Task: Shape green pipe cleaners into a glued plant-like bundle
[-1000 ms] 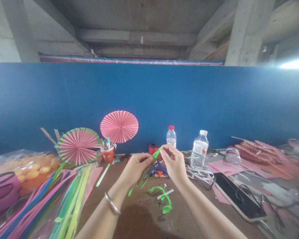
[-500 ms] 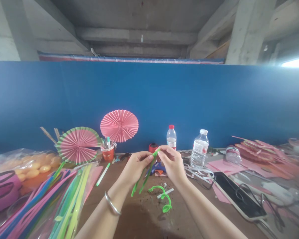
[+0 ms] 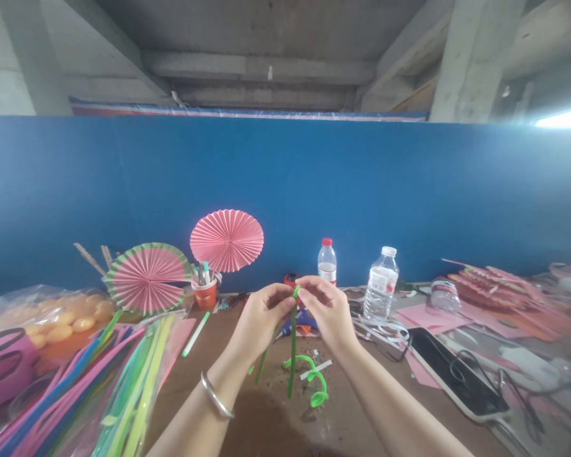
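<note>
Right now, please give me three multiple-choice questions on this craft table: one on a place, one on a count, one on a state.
1. Where does the black phone lie?
A. right of the hands
B. left of the hands
C. inside the red cup

2. How many round pink paper fans stand near the blue wall?
A. one
B. two
C. four

3. How are the green stems held?
A. flat on the table
B. pinched at the top by both hands
C. standing in a bottle

Answers: 1 A, it lies by the right forearm. 2 B, a plain fan and a green-edged fan. 3 B, the left hand and right hand meet at their tip.
</note>
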Action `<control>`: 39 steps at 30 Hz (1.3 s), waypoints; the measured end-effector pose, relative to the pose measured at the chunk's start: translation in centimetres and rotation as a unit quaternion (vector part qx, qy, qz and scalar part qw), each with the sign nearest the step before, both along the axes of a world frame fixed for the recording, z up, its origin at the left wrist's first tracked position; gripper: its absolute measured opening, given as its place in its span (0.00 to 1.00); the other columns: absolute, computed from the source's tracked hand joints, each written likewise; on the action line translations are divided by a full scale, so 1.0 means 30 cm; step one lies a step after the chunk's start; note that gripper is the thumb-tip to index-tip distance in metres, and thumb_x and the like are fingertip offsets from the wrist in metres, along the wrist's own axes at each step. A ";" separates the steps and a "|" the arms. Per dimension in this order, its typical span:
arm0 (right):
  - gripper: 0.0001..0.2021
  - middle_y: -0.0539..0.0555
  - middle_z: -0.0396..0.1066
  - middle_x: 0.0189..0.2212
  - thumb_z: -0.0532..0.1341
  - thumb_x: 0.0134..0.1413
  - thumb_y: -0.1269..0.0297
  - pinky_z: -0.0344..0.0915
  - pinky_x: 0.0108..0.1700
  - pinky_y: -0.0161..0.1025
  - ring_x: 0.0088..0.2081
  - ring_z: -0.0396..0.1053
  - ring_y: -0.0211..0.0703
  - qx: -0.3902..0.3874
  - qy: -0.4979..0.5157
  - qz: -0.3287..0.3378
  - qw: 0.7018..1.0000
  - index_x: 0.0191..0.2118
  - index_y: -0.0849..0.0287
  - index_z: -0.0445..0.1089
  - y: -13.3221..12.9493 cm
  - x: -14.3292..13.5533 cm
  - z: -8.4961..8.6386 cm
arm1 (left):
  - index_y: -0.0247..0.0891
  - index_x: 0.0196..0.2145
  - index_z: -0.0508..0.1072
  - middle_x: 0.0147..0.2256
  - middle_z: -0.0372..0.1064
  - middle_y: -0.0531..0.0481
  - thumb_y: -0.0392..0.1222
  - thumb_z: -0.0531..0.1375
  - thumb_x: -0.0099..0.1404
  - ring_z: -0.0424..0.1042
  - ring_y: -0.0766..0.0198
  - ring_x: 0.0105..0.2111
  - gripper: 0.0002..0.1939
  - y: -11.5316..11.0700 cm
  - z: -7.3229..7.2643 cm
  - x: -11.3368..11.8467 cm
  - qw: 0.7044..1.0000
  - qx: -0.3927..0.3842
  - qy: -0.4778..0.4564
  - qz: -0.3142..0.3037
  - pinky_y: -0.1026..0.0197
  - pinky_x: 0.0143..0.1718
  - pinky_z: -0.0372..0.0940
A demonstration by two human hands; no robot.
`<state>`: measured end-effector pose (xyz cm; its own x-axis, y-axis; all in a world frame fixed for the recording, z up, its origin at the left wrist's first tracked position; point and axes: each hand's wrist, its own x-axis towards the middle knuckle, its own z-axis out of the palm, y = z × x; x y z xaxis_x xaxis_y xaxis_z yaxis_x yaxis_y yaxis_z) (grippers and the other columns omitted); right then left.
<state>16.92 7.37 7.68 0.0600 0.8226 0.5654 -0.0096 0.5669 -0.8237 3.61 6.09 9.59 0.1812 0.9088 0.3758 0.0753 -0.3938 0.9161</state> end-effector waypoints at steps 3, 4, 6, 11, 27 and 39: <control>0.06 0.51 0.71 0.26 0.59 0.46 0.63 0.66 0.28 0.35 0.25 0.68 0.39 -0.011 -0.019 -0.015 1.000 0.30 0.59 0.70 -0.010 0.012 0.018 | 0.36 0.34 0.73 0.31 0.72 0.49 0.42 0.58 0.56 0.69 0.61 0.33 0.09 -0.007 0.002 0.003 1.000 0.004 0.019 0.011 0.63 0.35 0.62; 0.06 0.51 0.71 0.25 0.59 0.46 0.63 0.66 0.27 0.35 0.25 0.68 0.39 -0.013 -0.027 -0.019 0.999 0.29 0.59 0.70 -0.012 0.015 0.023 | 0.36 0.33 0.73 0.31 0.72 0.49 0.42 0.58 0.56 0.69 0.61 0.32 0.09 -0.008 0.003 0.002 0.999 0.010 0.031 0.017 0.63 0.34 0.61; 0.05 0.50 0.71 0.23 0.60 0.45 0.63 0.66 0.25 0.35 0.24 0.68 0.39 -0.017 -0.037 -0.025 0.999 0.27 0.59 0.70 -0.014 0.019 0.030 | 0.37 0.32 0.73 0.30 0.72 0.50 0.42 0.58 0.55 0.69 0.62 0.32 0.08 -0.010 0.004 0.001 0.998 0.022 0.046 0.031 0.62 0.34 0.61; 0.05 0.51 0.73 0.25 0.60 0.45 0.64 0.66 0.28 0.35 0.25 0.69 0.39 -0.001 -0.032 -0.034 0.999 0.28 0.58 0.71 -0.010 0.019 0.027 | 0.38 0.30 0.73 0.28 0.72 0.52 0.42 0.58 0.55 0.69 0.63 0.30 0.07 -0.013 0.010 0.003 0.996 0.042 0.053 0.058 0.63 0.33 0.61; 0.05 0.49 0.73 0.25 0.60 0.48 0.67 0.67 0.31 0.33 0.26 0.70 0.38 0.038 -0.020 -0.071 0.997 0.29 0.57 0.73 -0.034 -0.013 0.011 | 0.37 0.28 0.73 0.26 0.73 0.51 0.40 0.59 0.54 0.71 0.63 0.29 0.06 -0.023 0.019 0.010 0.993 0.047 0.034 0.103 0.64 0.32 0.63; 0.05 0.52 0.74 0.28 0.60 0.47 0.69 0.68 0.34 0.36 0.30 0.71 0.40 0.067 0.002 -0.079 0.995 0.30 0.58 0.73 -0.030 -0.029 -0.028 | 0.37 0.29 0.73 0.27 0.73 0.52 0.40 0.59 0.55 0.71 0.66 0.28 0.05 -0.023 -0.005 0.021 0.989 0.070 -0.004 0.128 0.66 0.31 0.64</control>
<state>16.04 6.47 6.83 0.1851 0.7194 0.6694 0.0842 0.6671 -0.7402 4.23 5.41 9.45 -0.0522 0.8633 0.5020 0.1828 -0.4859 0.8547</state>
